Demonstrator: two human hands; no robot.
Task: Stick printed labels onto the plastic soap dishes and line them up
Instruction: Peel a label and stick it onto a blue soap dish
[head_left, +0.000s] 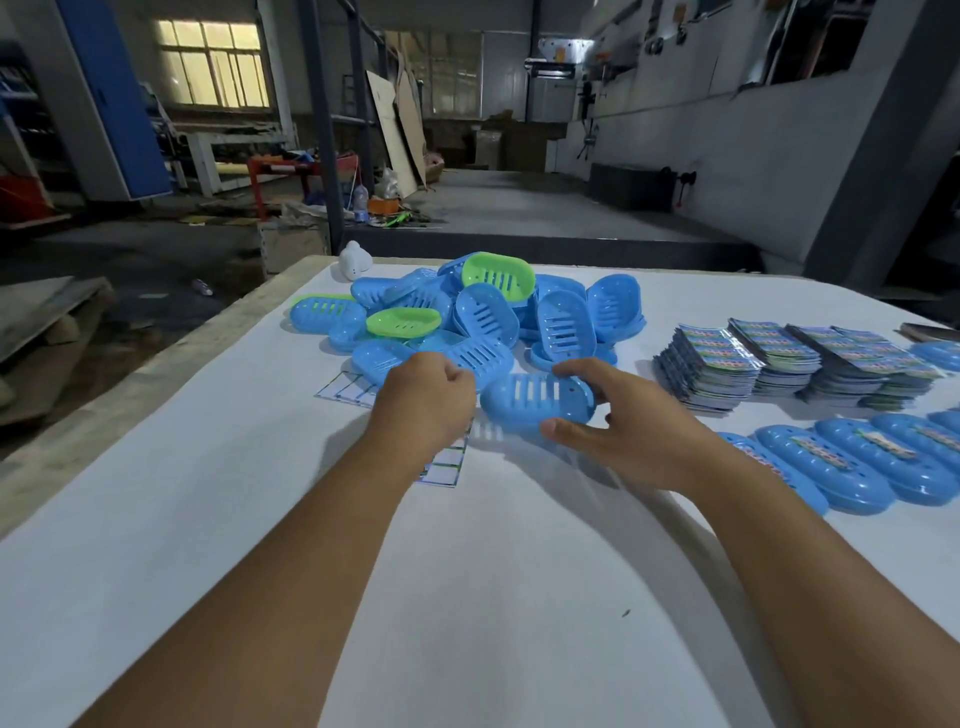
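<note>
Your right fingers (574, 370) and thumb spread wide around a blue soap dish (537, 402), gripping it slots-up just in front of the dish pile (467, 312). Your left hand (423, 402) is curled into a fist beside it, over a label sheet (441, 465); whether it pinches anything, I cannot tell. Both forearms reach straight out over the white table (208, 493).

On the table (208, 519), a heap of soap dishes (467, 312) lies at the far middle, with a small object (355, 260) behind it near the far left edge. Stacks of labels (779, 364) sit to the right of the heap. In front of the stacks a row of dishes (883, 462) runs toward the right edge. A label sheet (441, 465) lies before the heap, partly under the left hand (423, 400). The right hand (623, 431) holds one dish (537, 402) just in front of the heap, perhaps lifted off the table
</note>
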